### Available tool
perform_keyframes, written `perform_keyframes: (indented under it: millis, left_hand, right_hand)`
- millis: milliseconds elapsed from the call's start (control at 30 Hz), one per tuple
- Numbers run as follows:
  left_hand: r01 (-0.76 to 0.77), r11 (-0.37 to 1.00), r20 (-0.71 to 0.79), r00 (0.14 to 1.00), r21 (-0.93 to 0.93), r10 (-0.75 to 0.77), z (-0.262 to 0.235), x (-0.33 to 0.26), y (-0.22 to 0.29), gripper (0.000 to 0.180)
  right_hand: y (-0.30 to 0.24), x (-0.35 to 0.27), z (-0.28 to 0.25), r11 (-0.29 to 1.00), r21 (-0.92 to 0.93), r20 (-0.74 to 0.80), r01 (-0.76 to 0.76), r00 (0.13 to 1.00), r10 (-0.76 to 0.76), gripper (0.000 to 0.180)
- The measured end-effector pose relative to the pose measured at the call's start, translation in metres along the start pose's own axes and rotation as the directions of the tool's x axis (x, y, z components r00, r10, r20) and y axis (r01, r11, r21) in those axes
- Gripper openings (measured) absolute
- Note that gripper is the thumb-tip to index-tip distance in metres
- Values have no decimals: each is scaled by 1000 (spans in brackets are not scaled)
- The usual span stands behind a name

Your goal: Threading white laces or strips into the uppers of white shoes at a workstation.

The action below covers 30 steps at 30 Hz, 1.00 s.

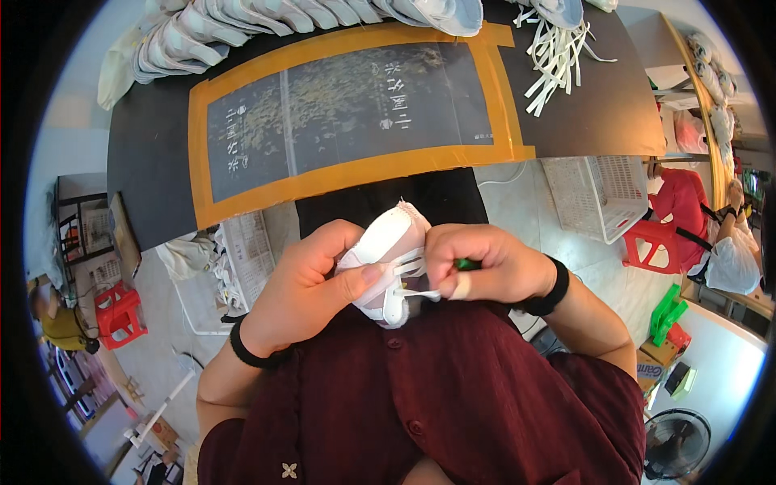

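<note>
Close to my chest, my left hand (pixel 311 283) grips a white and pale pink shoe upper (pixel 394 228), with the thumb pressed on its side. White lace (pixel 411 264) crosses the upper's opening in several loops. My right hand (pixel 497 263) is closed at the upper's right side. Between its fingers shows a small green handle (pixel 466 264); the rest of that tool is hidden. A strand of lace runs from the upper to my right thumb and forefinger, which seem to pinch it. Tape wraps the right thumb.
Before me stands a dark table (pixel 578 113) with an orange-taped sheet (pixel 347 174). A row of shoe uppers (pixel 234 24) lines its far edge, with white laces (pixel 558 65) at right. White crates (pixel 594 194) flank the table's underside. Another person in red (pixel 679 202) sits at right.
</note>
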State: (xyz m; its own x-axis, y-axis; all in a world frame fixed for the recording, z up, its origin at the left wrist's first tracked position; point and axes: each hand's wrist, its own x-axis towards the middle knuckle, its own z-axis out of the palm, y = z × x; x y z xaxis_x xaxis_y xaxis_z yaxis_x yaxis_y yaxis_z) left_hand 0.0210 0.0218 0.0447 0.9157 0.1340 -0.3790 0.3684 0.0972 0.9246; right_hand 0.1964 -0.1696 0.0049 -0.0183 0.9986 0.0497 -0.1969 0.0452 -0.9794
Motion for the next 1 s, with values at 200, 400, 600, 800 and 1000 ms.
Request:
perform_keyframes:
  millis: [200, 400, 600, 800, 1000]
  left_hand:
    - [148, 989, -26, 989, 4, -147, -3, 0, 7, 19]
    - [138, 988, -5, 990, -67, -138, 0, -3, 5, 21]
    - [107, 994, -16, 994, -31, -107, -4, -14, 1, 20]
    - [65, 982, -85, 993, -177, -81, -3, -18, -6, 17]
    - [74, 977, -49, 995, -197, -86, 0, -15, -3, 18]
  right_hand:
    - [-39, 5, 35, 440, -897, -101, 31, 956, -275, 23]
    - [-28, 3, 45, 313, -950, -113, -8, 941, -318, 28]
    - [-35, -3, 35, 751, -632, -32, 189, 963, -269, 14]
    - [-27, -11, 42, 662, -748, -264, 52, 892, -368, 15]
    - [-26, 5, 51, 286, -958, -88, 22, 927, -364, 18]
